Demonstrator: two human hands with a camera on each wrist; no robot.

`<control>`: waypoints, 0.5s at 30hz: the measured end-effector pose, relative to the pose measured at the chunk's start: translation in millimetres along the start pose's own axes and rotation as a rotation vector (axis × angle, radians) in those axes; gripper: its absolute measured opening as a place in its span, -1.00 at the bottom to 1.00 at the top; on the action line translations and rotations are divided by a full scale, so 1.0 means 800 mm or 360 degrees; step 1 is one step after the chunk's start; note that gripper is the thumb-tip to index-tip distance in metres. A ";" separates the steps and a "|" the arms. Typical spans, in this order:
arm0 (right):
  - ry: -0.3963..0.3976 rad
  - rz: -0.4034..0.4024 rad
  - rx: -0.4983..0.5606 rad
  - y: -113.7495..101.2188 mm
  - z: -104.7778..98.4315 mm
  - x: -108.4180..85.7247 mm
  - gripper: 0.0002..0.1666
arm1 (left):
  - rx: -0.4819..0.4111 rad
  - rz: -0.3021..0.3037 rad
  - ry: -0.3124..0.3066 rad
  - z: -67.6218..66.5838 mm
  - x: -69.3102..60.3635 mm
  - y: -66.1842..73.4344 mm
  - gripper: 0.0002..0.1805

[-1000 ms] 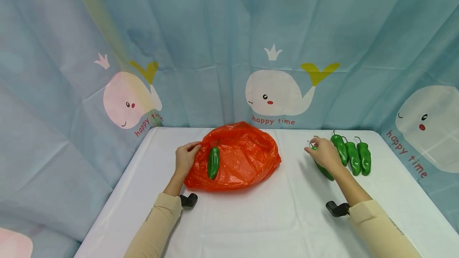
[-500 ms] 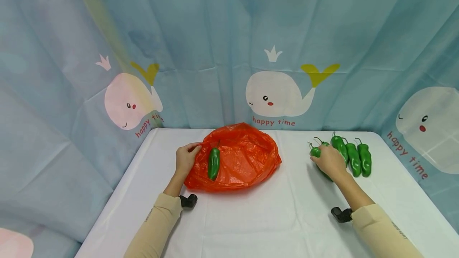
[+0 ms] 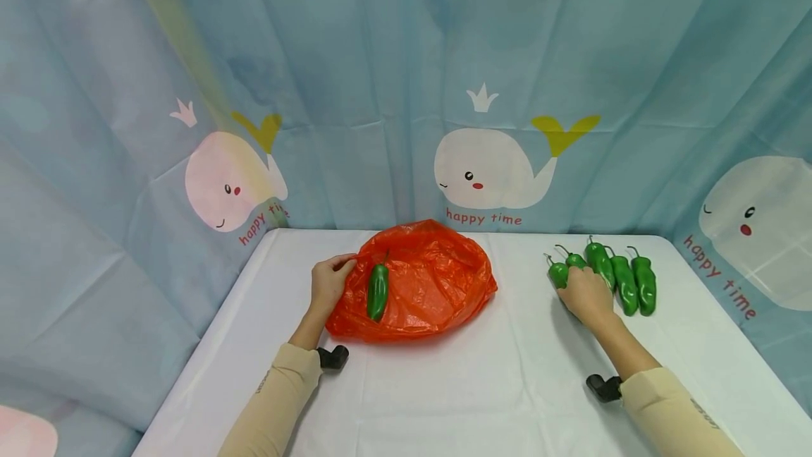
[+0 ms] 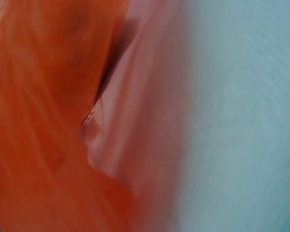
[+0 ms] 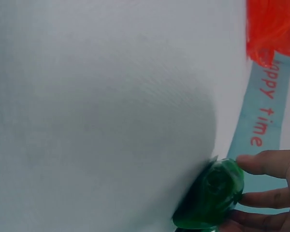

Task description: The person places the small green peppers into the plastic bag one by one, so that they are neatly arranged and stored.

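Note:
At the left, my left hand (image 3: 328,286) pinches the rim of an open red plastic bag (image 3: 438,295). One green pepper (image 3: 378,293) lies on the near left part of the bag. Red plastic (image 4: 43,125) fills the left side of the left wrist view, which is blurred. Over on the right, my right hand (image 3: 586,295) is on the leftmost green pepper (image 3: 558,273) of a row. In the right wrist view the thumb and fingers (image 5: 263,163) grip this pepper's body. A second green pepper (image 3: 576,259) is partly hidden behind the hand.
Three more green peppers (image 3: 624,284) lie side by side just right of my right hand. White cloth (image 3: 444,393) covers the table. A blue curtain (image 3: 380,55) with printed whales stands behind and at both sides.
My right hand has drawn back from the stem end of the leftmost peppers and moved right, onto their bodies. My left hand and the bag have stayed in place.

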State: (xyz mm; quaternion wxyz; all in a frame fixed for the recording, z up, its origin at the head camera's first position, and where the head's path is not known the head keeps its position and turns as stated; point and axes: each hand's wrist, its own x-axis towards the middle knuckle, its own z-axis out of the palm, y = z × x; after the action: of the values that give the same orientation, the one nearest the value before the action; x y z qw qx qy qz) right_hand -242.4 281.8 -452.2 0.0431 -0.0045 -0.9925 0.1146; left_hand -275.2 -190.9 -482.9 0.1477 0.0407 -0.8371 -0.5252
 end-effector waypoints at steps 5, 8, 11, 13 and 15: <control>0.0000 0.0011 0.0002 0.003 0.006 0.001 -0.57 | 0.0012 -0.0007 0.0001 0.001 -0.001 -0.002 -0.72; -0.0001 0.0015 0.0001 0.003 0.007 0.002 -0.58 | 0.0011 -0.0009 0.0004 0.001 0.000 -0.003 -0.72; -0.0012 0.0031 0.0001 0.001 0.008 0.003 -0.58 | 0.0003 -0.0003 0.0007 0.001 0.000 -0.004 -0.73; -0.0017 0.0044 0.0002 0.000 0.009 0.003 -0.60 | 0.0001 0.0002 0.0009 0.001 0.001 -0.003 -0.73; -0.0020 0.0056 0.0004 -0.001 0.009 0.004 -0.61 | 0.0008 0.0008 0.0008 0.001 0.001 -0.003 -0.73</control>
State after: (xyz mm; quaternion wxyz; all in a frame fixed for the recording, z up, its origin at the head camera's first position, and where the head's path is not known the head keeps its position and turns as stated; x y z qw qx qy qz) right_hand -246.1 279.2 -459.0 0.0348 -0.0210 -0.9923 0.1167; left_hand -276.1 -191.9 -485.4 0.1509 0.0403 -0.8382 -0.5226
